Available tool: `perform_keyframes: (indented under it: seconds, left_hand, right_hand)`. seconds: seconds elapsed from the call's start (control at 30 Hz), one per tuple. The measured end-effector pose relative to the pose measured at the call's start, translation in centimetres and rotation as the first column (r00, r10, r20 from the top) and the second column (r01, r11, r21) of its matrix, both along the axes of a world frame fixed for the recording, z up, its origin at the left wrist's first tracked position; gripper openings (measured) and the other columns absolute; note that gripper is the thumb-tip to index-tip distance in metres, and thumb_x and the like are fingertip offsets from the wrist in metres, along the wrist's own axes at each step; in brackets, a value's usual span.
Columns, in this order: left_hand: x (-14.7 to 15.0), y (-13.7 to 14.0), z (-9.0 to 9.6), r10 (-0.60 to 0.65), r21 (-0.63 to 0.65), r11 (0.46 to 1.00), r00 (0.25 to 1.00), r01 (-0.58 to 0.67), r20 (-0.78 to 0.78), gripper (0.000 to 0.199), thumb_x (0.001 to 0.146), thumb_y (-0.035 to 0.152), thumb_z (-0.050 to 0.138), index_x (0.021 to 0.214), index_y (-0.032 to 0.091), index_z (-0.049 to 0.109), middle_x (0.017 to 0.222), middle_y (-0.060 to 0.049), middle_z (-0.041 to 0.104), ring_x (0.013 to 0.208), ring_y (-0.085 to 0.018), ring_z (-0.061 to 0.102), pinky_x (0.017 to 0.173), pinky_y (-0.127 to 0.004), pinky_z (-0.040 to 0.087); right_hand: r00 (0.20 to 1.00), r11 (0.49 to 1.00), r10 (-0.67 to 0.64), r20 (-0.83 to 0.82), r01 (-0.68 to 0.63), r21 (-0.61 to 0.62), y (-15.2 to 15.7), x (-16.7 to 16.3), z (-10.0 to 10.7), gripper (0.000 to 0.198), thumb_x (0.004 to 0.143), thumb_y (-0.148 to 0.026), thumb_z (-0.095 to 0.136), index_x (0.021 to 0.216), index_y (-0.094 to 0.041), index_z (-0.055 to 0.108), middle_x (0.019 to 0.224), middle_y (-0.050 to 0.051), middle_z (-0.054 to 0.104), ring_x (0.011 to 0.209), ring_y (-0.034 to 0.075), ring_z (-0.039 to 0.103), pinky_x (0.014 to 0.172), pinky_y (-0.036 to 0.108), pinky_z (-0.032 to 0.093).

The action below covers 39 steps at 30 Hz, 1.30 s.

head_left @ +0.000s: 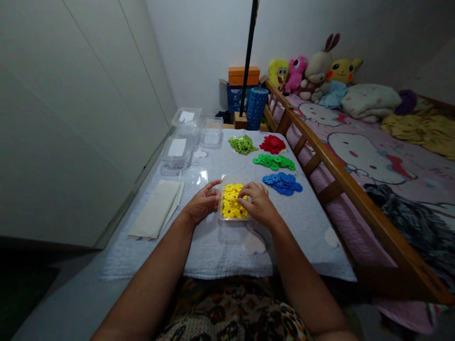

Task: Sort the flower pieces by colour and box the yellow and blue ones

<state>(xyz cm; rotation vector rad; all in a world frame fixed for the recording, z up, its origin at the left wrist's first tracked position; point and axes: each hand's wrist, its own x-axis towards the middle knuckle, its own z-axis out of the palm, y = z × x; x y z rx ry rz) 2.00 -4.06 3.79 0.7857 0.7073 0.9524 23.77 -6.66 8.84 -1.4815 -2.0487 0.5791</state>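
Note:
A clear plastic container (236,219) in front of me holds a heap of yellow flower-shaped pieces (232,201). My left hand (203,203) is at the container's left wall, fingers loosely bent and apart, the index finger near the far left corner; no grip on the wall shows. Over the right side of the container, my right hand (259,203) has its thumb and fingertips pinched together at the yellow pieces. A flower-shaped piece appears to be between them, partly hidden by the fingers.
Piles of blue (283,183), green (274,162), red (272,144) and light green pieces (242,144) lie to the right and back. Several clear containers (177,150) stand back left, near a clear lid (194,176) and folded cloth (154,208). A wooden bed rail (329,192) borders the table's right side.

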Motion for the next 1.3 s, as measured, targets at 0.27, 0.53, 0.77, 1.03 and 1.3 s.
perform_keyframes:
  seconds: [0.27,0.53,0.77,1.03,1.3]
  left_hand:
    - [0.1,-0.2,0.4,0.009,0.001,1.000,1.000,-0.009,-0.005,0.071,0.064,0.020,0.087,0.128,0.021,0.055,0.071,0.008,0.054,0.052,-0.006,0.049,0.050,-0.018,0.036]
    - [0.2,-0.1,0.3,0.009,-0.007,1.000,1.000,-0.009,0.009,0.073,0.062,0.019,0.087,0.127,0.021,0.056,0.070,0.007,0.054,0.052,-0.006,0.049,0.048,-0.018,0.035]
    - [0.1,0.0,0.2,0.010,-0.009,1.000,1.000,-0.010,-0.010,0.072,0.063,0.020,0.088,0.126,0.022,0.056,0.071,0.007,0.055,0.051,-0.006,0.049,0.048,-0.018,0.037]
    - [-0.1,0.2,-0.6,0.006,0.007,1.000,1.000,-0.006,0.008,0.072,0.065,0.019,0.087,0.129,0.021,0.055,0.072,0.007,0.055,0.052,-0.006,0.050,0.049,-0.018,0.039]
    - [-0.1,0.2,-0.6,0.002,0.001,1.000,1.000,-0.002,0.022,0.071,0.065,0.018,0.087,0.129,0.021,0.056,0.072,0.007,0.055,0.053,-0.006,0.051,0.049,-0.017,0.039]
  right_hand:
    - [0.990,0.999,-0.005,0.144,-0.001,0.042,-0.4,-1.9,-1.0,0.009,0.085,-0.022,0.067,0.088,-0.024,0.075,0.130,0.007,0.063,0.128,0.029,0.043,0.111,0.051,0.023]
    - [0.982,0.980,-0.187,-0.013,0.187,0.067,0.8,4.7,-2.8,0.015,0.086,-0.022,0.058,0.095,-0.023,0.071,0.118,0.009,0.065,0.117,0.025,0.054,0.103,0.041,0.036]
    - [0.921,0.949,-0.265,0.286,0.301,-0.088,-0.1,7.0,-5.0,0.022,0.085,-0.033,0.063,0.102,-0.022,0.072,0.109,0.009,0.065,0.107,0.027,0.054,0.091,0.037,0.037]
    - [0.923,0.954,-0.233,0.307,0.279,-0.113,-0.3,6.2,-4.9,0.023,0.080,-0.029,0.068,0.103,-0.024,0.069,0.105,0.007,0.065,0.103,0.026,0.052,0.082,0.035,0.033]
    - [0.929,0.948,-0.273,0.251,0.304,-0.093,-0.2,6.4,-5.2,0.007,0.081,-0.026,0.063,0.086,-0.021,0.065,0.097,0.004,0.064,0.097,0.022,0.053,0.080,0.032,0.032]
